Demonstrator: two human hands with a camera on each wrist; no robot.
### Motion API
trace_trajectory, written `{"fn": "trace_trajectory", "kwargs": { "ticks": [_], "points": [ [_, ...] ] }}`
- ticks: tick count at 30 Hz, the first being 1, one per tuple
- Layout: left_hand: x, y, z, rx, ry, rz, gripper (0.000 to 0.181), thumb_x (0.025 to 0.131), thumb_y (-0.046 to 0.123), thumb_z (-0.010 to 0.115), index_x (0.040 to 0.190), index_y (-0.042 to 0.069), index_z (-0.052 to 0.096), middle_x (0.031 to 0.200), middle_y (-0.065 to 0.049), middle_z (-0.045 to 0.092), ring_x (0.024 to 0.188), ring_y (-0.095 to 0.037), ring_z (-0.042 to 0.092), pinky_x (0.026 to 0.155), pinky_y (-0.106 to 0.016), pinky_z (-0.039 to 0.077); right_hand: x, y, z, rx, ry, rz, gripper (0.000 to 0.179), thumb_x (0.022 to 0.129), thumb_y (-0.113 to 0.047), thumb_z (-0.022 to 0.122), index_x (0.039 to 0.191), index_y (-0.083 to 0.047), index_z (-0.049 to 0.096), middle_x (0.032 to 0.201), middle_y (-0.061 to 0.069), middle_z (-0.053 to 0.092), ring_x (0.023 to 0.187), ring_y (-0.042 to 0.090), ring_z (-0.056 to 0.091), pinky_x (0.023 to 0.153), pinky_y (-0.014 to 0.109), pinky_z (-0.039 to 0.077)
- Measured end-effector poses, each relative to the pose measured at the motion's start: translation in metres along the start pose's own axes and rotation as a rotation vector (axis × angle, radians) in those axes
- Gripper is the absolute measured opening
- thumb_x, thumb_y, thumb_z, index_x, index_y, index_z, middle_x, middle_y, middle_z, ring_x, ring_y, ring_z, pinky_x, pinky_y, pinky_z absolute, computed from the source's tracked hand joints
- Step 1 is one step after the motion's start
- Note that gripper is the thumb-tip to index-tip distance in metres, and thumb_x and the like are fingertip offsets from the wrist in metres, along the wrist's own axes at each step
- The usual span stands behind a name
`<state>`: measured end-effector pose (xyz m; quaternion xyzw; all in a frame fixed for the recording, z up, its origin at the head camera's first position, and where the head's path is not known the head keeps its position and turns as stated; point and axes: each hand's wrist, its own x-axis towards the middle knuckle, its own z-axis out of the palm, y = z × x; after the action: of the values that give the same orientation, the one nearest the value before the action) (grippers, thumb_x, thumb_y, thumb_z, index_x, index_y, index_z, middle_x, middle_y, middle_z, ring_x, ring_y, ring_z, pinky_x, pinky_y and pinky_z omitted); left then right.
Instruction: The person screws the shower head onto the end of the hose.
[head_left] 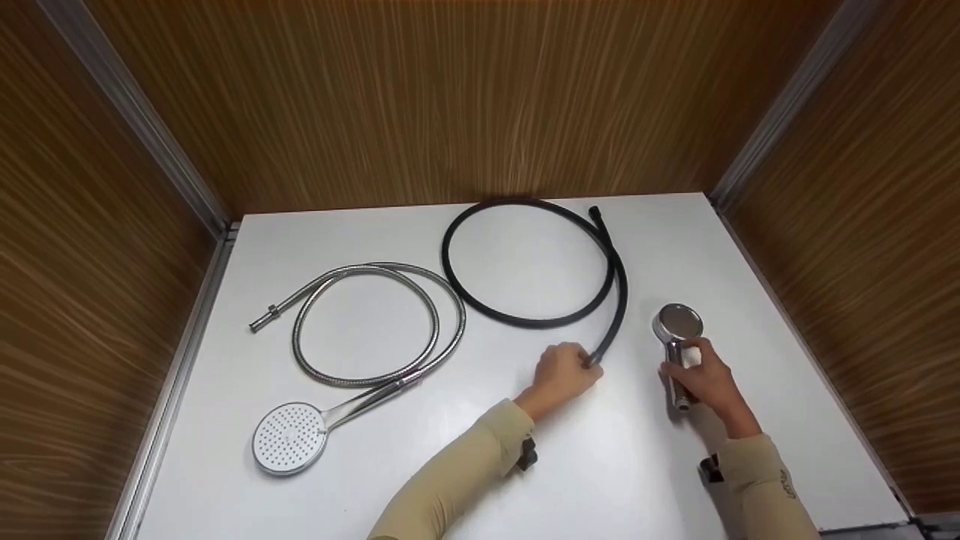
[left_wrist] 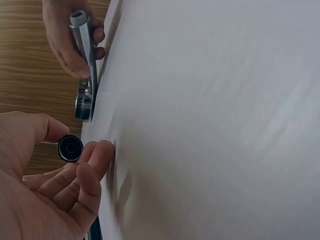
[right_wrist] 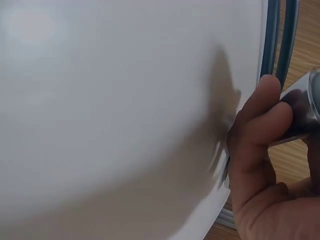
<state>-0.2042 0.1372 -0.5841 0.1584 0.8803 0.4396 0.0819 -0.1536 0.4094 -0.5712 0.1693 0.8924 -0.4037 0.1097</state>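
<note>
Gripping black hose [head_left: 532,324] left, small showerhead [head_left: 680,322] right: hands [head_left: 564,373] [head_left: 706,379], both right of metal hose [head_left: 337,383].

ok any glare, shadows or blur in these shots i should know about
Right wrist: bright glare at upper left on the white table, broad soft-edged shadow beside the right hand; left wrist: faint pale reflections toward the right, blurry shadow near the left hand; head: faint sheen on the tabletop.

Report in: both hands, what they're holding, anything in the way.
Left hand pinching end of black hose. Right hand gripping small shower head, the two not joined. Nothing seen between them; metal hose off to the left.
</note>
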Motion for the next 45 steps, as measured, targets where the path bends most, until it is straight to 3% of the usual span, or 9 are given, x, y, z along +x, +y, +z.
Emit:
{"fn": "trace_trajectory", "kwargs": {
  "ticks": [7,13,18,21,26,31,35,39,45],
  "points": [
    [0.001,-0.001,-0.003,-0.032,-0.021,0.023,0.012,0.088,0.016,0.075,0.089,0.005,0.081,0.067,0.002,0.072,0.052,-0.003,0.05,0.052,-0.017,0.041,0.001,-0.004,0.007,-0.063,0.003,-0.116,0.041,0.104,-0.029,0.065,0.134,-0.001,0.066,0.091,0.014,0.07,0.068,0.015,0.063,0.056,0.03,0.055],
    [0.002,-0.002,-0.006,-0.06,-0.035,0.002,0.015,0.089,0.017,0.076,0.093,0.004,0.081,0.063,0.004,0.065,0.053,-0.003,0.048,0.052,-0.017,0.04,0.002,-0.008,0.012,-0.083,0.026,-0.162,0.037,0.103,-0.029,0.066,0.127,-0.001,0.069,0.094,0.015,0.072,0.071,0.014,0.063,0.057,0.03,0.055],
    [0.005,-0.001,-0.01,-0.129,-0.08,-0.04,0.019,0.089,0.019,0.074,0.097,0.003,0.082,0.062,0.005,0.062,0.051,-0.004,0.046,0.051,-0.018,0.038,0.003,-0.011,0.014,-0.118,0.027,-0.194,0.034,0.109,-0.023,0.051,0.129,-0.001,0.069,0.114,0.024,0.072,0.082,0.018,0.065,0.066,0.03,0.053],
    [0.008,0.0,-0.011,-0.192,-0.123,-0.099,0.022,0.09,0.02,0.073,0.103,0.005,0.083,0.066,0.003,0.067,0.052,-0.005,0.049,0.051,-0.018,0.04,0.003,-0.014,0.014,-0.144,-0.016,-0.234,0.034,0.106,-0.013,0.048,0.131,0.001,0.066,0.12,0.026,0.07,0.082,0.019,0.064,0.067,0.03,0.051],
    [0.014,0.001,-0.013,-0.337,-0.23,-0.263,0.025,0.094,0.025,0.07,0.105,0.006,0.081,0.069,0.002,0.067,0.056,-0.01,0.056,0.05,-0.023,0.045,0.002,-0.02,0.016,-0.204,-0.083,-0.341,0.041,0.091,0.001,0.06,0.132,0.007,0.062,0.094,0.02,0.069,0.065,0.017,0.061,0.057,0.028,0.049],
    [0.02,0.0,-0.016,-0.504,-0.286,-0.307,0.037,0.099,0.034,0.068,0.09,-0.001,0.077,0.063,0.002,0.063,0.056,-0.011,0.059,0.052,-0.022,0.049,0.0,-0.027,0.021,-0.334,-0.017,-0.461,0.034,0.093,-0.004,0.074,0.125,0.006,0.07,0.1,0.019,0.075,0.082,0.023,0.069,0.07,0.035,0.054],
    [0.022,-0.004,-0.018,-0.616,-0.316,-0.308,0.037,0.101,0.035,0.069,0.09,0.001,0.077,0.064,0.001,0.064,0.056,-0.01,0.062,0.052,-0.019,0.051,-0.001,-0.032,0.028,-0.431,0.072,-0.512,0.028,0.087,-0.008,0.083,0.113,0.0,0.075,0.091,0.014,0.069,0.079,0.024,0.063,0.071,0.04,0.052],
    [0.022,-0.008,-0.019,-0.641,-0.333,-0.298,0.036,0.101,0.034,0.07,0.095,-0.001,0.078,0.063,0.002,0.065,0.056,-0.009,0.063,0.052,-0.019,0.052,0.001,-0.036,0.033,-0.508,0.141,-0.579,0.027,0.081,-0.004,0.086,0.105,0.001,0.075,0.091,0.014,0.061,0.079,0.027,0.058,0.071,0.046,0.053],
    [0.022,-0.008,-0.022,-0.682,-0.347,-0.293,0.038,0.102,0.033,0.069,0.096,-0.004,0.077,0.062,0.002,0.065,0.056,-0.009,0.063,0.053,-0.019,0.052,0.006,-0.043,0.034,-0.613,0.165,-0.676,0.024,0.076,-0.005,0.088,0.093,0.001,0.074,0.085,0.013,0.071,0.079,0.034,0.06,0.072,0.051,0.051]
  ]
}}
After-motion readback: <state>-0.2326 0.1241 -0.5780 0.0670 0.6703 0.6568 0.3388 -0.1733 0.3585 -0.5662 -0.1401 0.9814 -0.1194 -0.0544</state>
